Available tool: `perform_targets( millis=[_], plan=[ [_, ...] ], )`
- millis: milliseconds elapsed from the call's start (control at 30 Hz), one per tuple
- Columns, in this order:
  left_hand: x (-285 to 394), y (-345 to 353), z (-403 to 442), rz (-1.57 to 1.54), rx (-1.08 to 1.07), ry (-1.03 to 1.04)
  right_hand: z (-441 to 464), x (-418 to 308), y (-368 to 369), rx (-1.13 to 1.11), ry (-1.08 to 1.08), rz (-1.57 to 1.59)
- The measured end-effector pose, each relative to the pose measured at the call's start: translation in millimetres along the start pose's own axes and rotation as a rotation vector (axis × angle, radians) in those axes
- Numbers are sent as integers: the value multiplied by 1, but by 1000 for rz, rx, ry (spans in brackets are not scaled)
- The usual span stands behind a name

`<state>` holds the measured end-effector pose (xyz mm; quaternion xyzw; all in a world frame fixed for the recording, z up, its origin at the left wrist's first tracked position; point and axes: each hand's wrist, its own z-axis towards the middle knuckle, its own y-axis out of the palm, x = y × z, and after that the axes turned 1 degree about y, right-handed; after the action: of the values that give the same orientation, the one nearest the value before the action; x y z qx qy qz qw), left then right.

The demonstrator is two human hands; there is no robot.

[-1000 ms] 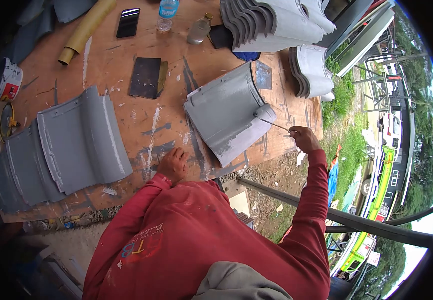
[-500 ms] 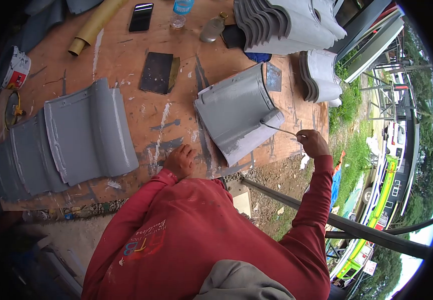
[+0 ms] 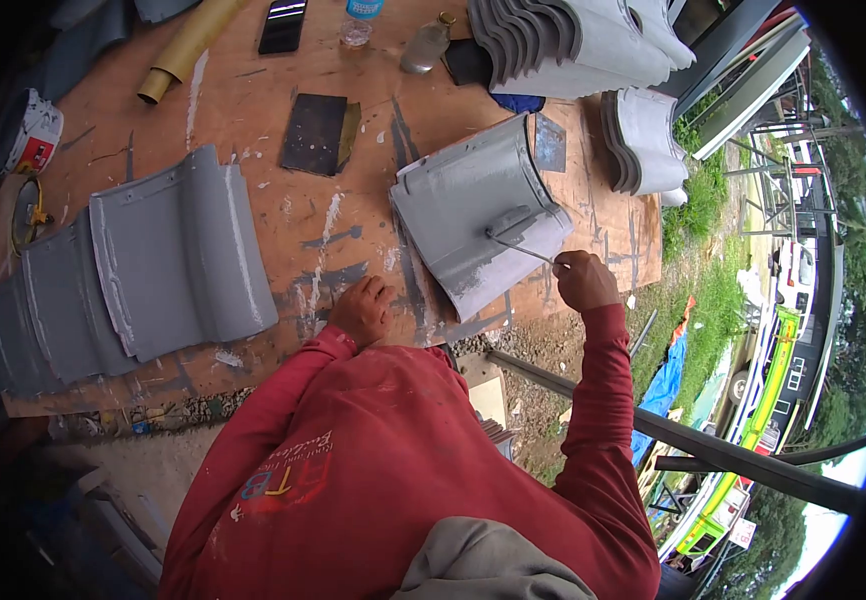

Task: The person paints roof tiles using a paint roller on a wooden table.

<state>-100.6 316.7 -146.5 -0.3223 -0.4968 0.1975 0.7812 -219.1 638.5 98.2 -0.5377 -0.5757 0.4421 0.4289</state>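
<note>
I see the right hand (image 3: pixel 585 281) gripping the roller (image 3: pixel 513 219) on the tile (image 3: pixel 458 190); left hand (image 3: pixel 362 311) loosely open on the table (image 3: pixel 233 95); dark sheet (image 3: pixel 313 133), jar (image 3: pixel 424 49) and tile stack (image 3: pixel 603 48) beyond.

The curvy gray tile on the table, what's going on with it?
A person in a red long-sleeved top has a curved gray tile in front of them. Their right hand holds a thin-handled tool, perhaps a small roller, with its far end against the tile. Most of the tile looks darker gray, but a patch along the edge nearest that hand is paler. Their left hand rests on the paint-marked brown wooden table, between the tile and a row of overlapping gray tiles.
</note>
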Motion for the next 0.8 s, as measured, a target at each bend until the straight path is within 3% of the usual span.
perform_targets(
  millis=[333,433,533,633,800],
  plan=[
    [2,-5,2,-11,59,32,-17,-21,3,-22,11,4],
    [1,-6,1,-6,68,24,-21,-39,16,74,-88,221],
    [-2,0,-2,-12,66,40,-30,-73,35,87,-22,589],
    [0,-4,1,-6,53,53,-29,-107,72,288,-127,529],
    [4,-10,1,-27,23,39,-37,-108,112,161,-91,537]
  ],
)
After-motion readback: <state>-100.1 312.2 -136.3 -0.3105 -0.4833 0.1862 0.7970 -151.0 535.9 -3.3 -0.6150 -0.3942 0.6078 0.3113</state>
